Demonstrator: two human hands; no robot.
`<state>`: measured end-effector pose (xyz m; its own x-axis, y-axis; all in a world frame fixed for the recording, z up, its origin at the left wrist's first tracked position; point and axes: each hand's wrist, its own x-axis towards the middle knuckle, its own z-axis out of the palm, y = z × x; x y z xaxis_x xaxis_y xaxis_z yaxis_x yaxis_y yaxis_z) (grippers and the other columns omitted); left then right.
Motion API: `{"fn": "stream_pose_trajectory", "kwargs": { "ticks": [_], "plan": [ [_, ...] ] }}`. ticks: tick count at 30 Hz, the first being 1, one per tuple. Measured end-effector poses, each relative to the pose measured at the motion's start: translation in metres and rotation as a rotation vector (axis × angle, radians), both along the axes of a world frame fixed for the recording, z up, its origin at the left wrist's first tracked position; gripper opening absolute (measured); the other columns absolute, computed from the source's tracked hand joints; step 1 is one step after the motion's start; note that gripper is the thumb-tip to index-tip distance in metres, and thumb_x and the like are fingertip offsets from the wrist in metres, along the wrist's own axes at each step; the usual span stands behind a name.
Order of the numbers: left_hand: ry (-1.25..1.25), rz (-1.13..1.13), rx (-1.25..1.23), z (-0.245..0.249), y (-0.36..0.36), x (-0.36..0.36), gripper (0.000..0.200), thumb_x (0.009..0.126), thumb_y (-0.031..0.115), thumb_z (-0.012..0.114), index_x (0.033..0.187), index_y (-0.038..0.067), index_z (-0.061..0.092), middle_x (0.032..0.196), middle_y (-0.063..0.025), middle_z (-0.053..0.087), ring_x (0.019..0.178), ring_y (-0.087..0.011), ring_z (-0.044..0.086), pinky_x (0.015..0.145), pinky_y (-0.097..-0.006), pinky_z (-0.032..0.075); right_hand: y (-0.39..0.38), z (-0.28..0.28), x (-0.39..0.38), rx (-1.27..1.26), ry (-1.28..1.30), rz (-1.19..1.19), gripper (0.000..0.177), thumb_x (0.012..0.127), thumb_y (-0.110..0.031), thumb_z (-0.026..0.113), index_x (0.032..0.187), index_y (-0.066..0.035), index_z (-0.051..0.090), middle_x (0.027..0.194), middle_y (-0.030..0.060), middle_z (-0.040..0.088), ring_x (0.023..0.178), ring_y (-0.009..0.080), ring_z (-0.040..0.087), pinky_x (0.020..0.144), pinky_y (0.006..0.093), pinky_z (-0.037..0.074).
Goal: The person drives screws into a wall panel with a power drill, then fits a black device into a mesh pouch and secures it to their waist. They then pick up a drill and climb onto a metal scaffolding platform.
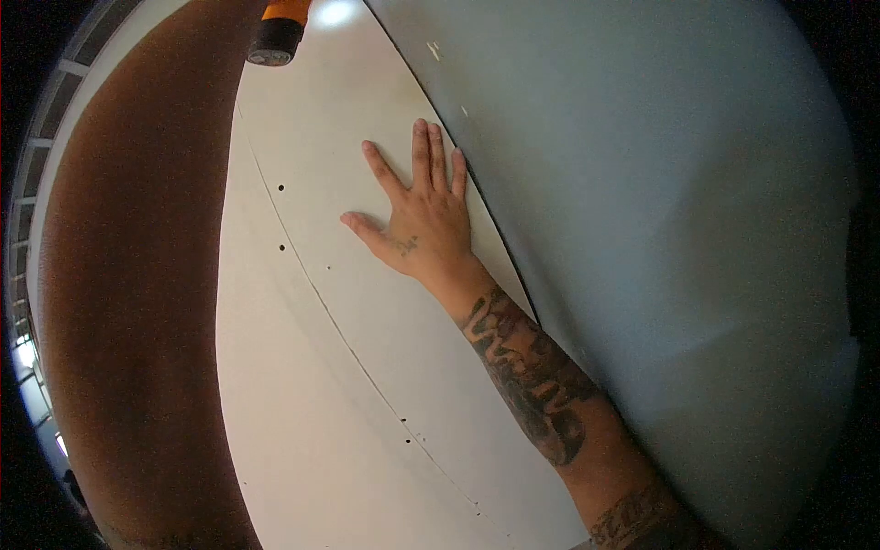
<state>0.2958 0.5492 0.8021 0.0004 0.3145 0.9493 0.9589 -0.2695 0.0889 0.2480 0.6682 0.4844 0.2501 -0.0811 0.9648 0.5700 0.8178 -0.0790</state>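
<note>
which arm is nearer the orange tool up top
Left. The left arm rises beside the orange tool; the right hand lies flat on the white panel below it.

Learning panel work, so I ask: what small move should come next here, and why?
Likely bring the orange tool tip-first onto the white panel near the seam: the right hand lies flat on the panel, and the tool shows at the top edge, apart from the hand.

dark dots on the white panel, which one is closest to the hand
The small dot just below the thumb of the right hand; the other dots lie farther off, up left or lower down the panel.
</note>
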Motion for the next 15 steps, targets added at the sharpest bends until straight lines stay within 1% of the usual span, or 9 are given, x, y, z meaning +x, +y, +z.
{"fn": "stream_pose_trajectory", "kwargs": {
  "ticks": [1,3,4,6,8,10,11,13,15],
  "plan": [
    [0.003,0.002,0.001,0.002,0.003,-0.003,0.008,0.077,0.008,0.057,0.084,0.007,0.055,0.062,-0.0105,0.054,0.048,-0.0229,0.054,0.044,-0.0371,0.045,0.000,0.000,0.001,-0.005,-0.001,-0.007,0.080,0.079,-0.059,0.060,0.145,-0.020,0.038,0.151,0.0316,0.015,0.143,0.0433,0.011,0.113,0.0580,0.010],
    [0.029,-0.194,0.025,0.001,0.011,-0.011,0.008,0.076,0.007,0.058,0.084,0.006,0.056,0.063,-0.0111,0.056,0.049,-0.0237,0.055,0.044,-0.0386,0.044,-0.001,0.001,0.003,-0.025,-0.013,-0.003,0.081,0.079,-0.060,0.061,0.146,-0.020,0.038,0.151,0.0316,0.014,0.143,0.0433,0.010,0.112,0.0581,0.010],
    [0.029,-0.196,0.026,0.000,0.011,-0.008,0.008,0.076,0.007,0.058,0.084,0.006,0.056,0.063,-0.0111,0.056,0.049,-0.0237,0.055,0.044,-0.0386,0.044,-0.003,0.001,0.003,-0.048,-0.032,0.003,0.082,0.078,-0.060,0.061,0.146,-0.020,0.038,0.151,0.0316,0.014,0.143,0.0433,0.010,0.112,0.0582,0.010],
    [0.047,-0.001,0.034,-0.002,0.011,0.002,0.007,0.075,0.007,0.058,0.082,0.006,0.057,0.064,-0.0112,0.057,0.050,-0.0243,0.055,0.045,-0.0396,0.044,-0.004,0.000,0.006,-0.044,-0.045,-0.001,0.083,0.079,-0.063,0.058,0.147,-0.021,0.035,0.151,0.0324,0.014,0.143,0.0436,0.008,0.112,0.0587,0.008],
    [0.064,-0.023,0.003,-0.004,0.009,0.005,0.008,0.075,0.006,0.059,0.082,0.005,0.057,0.065,-0.0114,0.057,0.052,-0.0243,0.056,0.047,-0.0396,0.046,-0.005,-0.001,0.006,-0.049,-0.058,-0.001,0.083,0.081,-0.066,0.055,0.148,-0.022,0.033,0.150,0.0332,0.013,0.143,0.0439,0.006,0.112,0.0592,0.007],
    [-0.122,0.075,-0.089,-0.002,0.009,0.012,0.008,0.075,0.007,0.059,0.082,0.004,0.057,0.065,-0.0120,0.057,0.054,-0.0251,0.058,0.050,-0.0398,0.048,-0.005,0.000,0.008,-0.058,-0.068,0.006,0.085,0.080,-0.067,0.056,0.148,-0.023,0.032,0.150,0.0330,0.013,0.143,0.0436,0.006,0.112,0.0597,0.007],
    [-0.124,0.078,-0.089,-0.002,0.008,0.010,0.008,0.075,0.007,0.059,0.082,0.004,0.057,0.065,-0.0120,0.057,0.054,-0.0251,0.058,0.050,-0.0398,0.048,-0.005,0.000,0.008,-0.057,-0.070,0.009,0.085,0.080,-0.067,0.056,0.148,-0.023,0.032,0.150,0.0330,0.013,0.143,0.0436,0.006,0.112,0.0597,0.007],
    [0.002,0.047,-0.145,0.000,0.005,0.006,0.007,0.075,0.007,0.059,0.081,0.004,0.057,0.066,-0.0122,0.058,0.056,-0.0259,0.059,0.051,-0.0414,0.049,-0.005,0.000,0.008,-0.068,-0.070,0.001,0.084,0.080,-0.067,0.056,0.148,-0.023,0.032,0.150,0.0326,0.012,0.143,0.0438,0.006,0.112,0.0596,0.007],
    [-0.049,0.006,-0.101,0.000,0.011,0.006,0.006,0.076,0.007,0.059,0.080,0.004,0.057,0.066,-0.0123,0.058,0.056,-0.0264,0.060,0.051,-0.0417,0.049,-0.004,0.001,0.007,-0.047,-0.050,0.019,0.085,0.078,-0.064,0.060,0.147,-0.022,0.035,0.151,0.0322,0.013,0.143,0.0438,0.007,0.112,0.0596,0.008]
  ]
}}
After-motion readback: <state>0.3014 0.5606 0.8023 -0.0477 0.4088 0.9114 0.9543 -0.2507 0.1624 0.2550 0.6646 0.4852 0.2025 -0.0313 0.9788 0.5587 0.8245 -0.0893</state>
